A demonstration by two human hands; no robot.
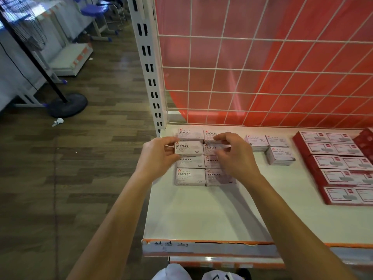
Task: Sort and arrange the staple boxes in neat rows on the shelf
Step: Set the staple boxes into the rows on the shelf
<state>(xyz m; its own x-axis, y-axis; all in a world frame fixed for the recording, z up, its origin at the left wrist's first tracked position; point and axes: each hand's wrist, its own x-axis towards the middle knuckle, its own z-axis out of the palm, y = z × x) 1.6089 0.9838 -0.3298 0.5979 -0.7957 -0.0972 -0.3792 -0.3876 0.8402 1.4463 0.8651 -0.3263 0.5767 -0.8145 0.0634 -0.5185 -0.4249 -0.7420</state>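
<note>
Several white boxes marked STAPLES (190, 176) lie in two columns at the back left of the white shelf (212, 215). My left hand (159, 154) grips one staples box (188, 148) by its left end, in the second row of the left column and slightly raised. My right hand (232, 152) hovers over the right column with its fingers curled above a staples box (211, 148). Whether those fingers touch that box, I cannot tell.
White paper clip boxes (279, 156) sit right of the staples. Red boxes (339, 174) fill the shelf's right side. A white wire grid with a red backing (262, 67) closes the back. A slotted white upright (150, 77) stands at the shelf's left edge, with wooden floor beyond.
</note>
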